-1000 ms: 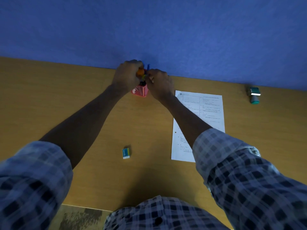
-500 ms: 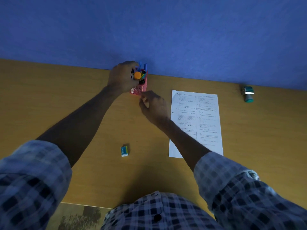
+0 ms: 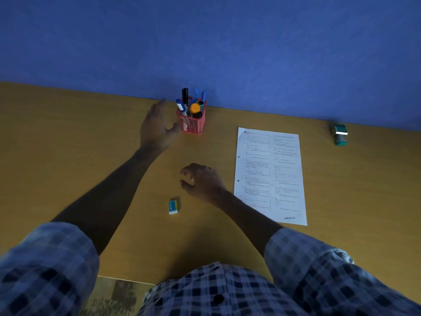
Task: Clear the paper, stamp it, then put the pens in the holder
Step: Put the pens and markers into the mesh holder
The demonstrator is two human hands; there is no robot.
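- The step in hand looks like letting go after the pens (image 3: 191,105) are stowed: they stand upright in the red mesh holder (image 3: 192,124) at about 12 o'clock on the desk (image 3: 68,144), close to the blue wall (image 3: 205,42). To finish well, I judge each hand should draw away sideways and low, clear of the pen tops, so the light holder is not tipped.
- The left hand (image 3: 157,128) sits just beside the holder, at its 9 o'clock, palm down, fingers spread wide and reaching toward the wall, thumb pointing at the mesh; it holds nothing, and whether the thumb touches the mesh I cannot tell. Its forearm runs back toward 7 o'clock into a rolled checked sleeve (image 3: 45,265).
- A small green eraser (image 3: 173,206) lies at 6 o'clock from the holder, near the person, untouched.
- The right hand (image 3: 202,181) hovers mid-desk, well apart from the holder at its 6 o'clock, fingers loosely curled and part-way apart, holding nothing; its forearm angles back toward 5 o'clock.
- The paper (image 3: 271,176) lies flat at 3 o'clock of the right hand, bare of objects, with a dark "CANCELLED" mark at its near corner, so the stamping seems done.
- The stamp (image 3: 340,134) rests at the far right, well apart from the paper.
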